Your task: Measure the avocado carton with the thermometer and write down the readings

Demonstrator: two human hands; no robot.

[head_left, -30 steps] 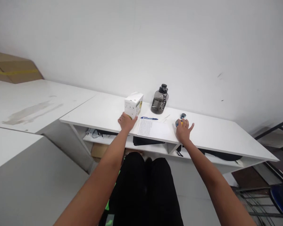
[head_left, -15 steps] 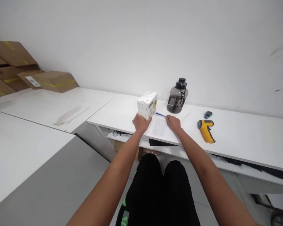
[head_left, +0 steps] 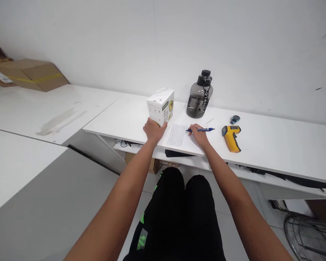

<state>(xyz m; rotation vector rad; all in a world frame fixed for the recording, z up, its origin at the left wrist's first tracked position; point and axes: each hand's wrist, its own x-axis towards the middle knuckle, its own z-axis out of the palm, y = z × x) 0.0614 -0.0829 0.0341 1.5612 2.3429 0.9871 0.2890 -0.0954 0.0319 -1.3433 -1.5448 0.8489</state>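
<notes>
My left hand [head_left: 154,129] is closed around the lower front of a white carton [head_left: 159,107], its thumb at the printed right side with avocado pictures. The carton stands upright on the white table. Just right of it lies a sheet of paper [head_left: 176,135] covered in lines of small writing. In my right hand [head_left: 199,135] is a blue pen [head_left: 208,129], gripped between the fingers with its tip by the sheet's right part. Whether the tip touches the paper, I cannot tell.
Behind the sheet stands a grey water bottle [head_left: 197,98]. A yellow infrared thermometer [head_left: 231,139] and a small dark blue object [head_left: 235,119] lie to the right. Cardboard boxes [head_left: 40,74] sit at the far left. Under the tabletop runs a shelf [head_left: 138,148].
The pen has turned in my right hand: its tip now points left at the writing and its other end sticks out right. My left hand stays on the carton. The view has shifted.
</notes>
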